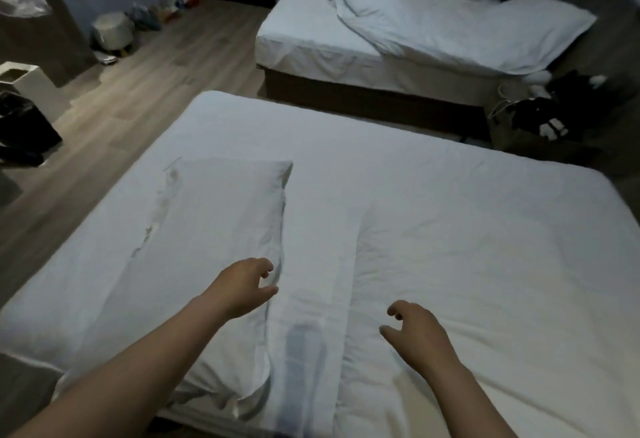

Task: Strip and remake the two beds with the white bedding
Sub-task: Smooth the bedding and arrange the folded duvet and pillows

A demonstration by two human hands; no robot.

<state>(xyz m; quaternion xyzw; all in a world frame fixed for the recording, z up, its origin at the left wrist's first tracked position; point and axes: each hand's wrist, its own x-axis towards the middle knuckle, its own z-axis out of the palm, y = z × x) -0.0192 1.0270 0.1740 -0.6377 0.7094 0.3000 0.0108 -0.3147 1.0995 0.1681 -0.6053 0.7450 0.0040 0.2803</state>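
The near bed (398, 174) fills the lower view, covered in white bedding. A white pillow (207, 240) lies on its left half, with a folded white sheet edge (311, 316) beside it. My left hand (247, 285) hovers over the pillow's right edge, fingers loosely curled, holding nothing. Over the sheet to the right, my right hand (415, 330) is also loosely curled and empty. The far bed (311, 46) at the upper right carries a crumpled white duvet (433, 21).
Wooden floor (145, 84) runs along the left. A white bin (20, 80) and a dark bag (24, 129) stand at the far left; a stool (112, 33) and clutter sit by the back wall. Dark bags (547, 115) lie between the beds at right.
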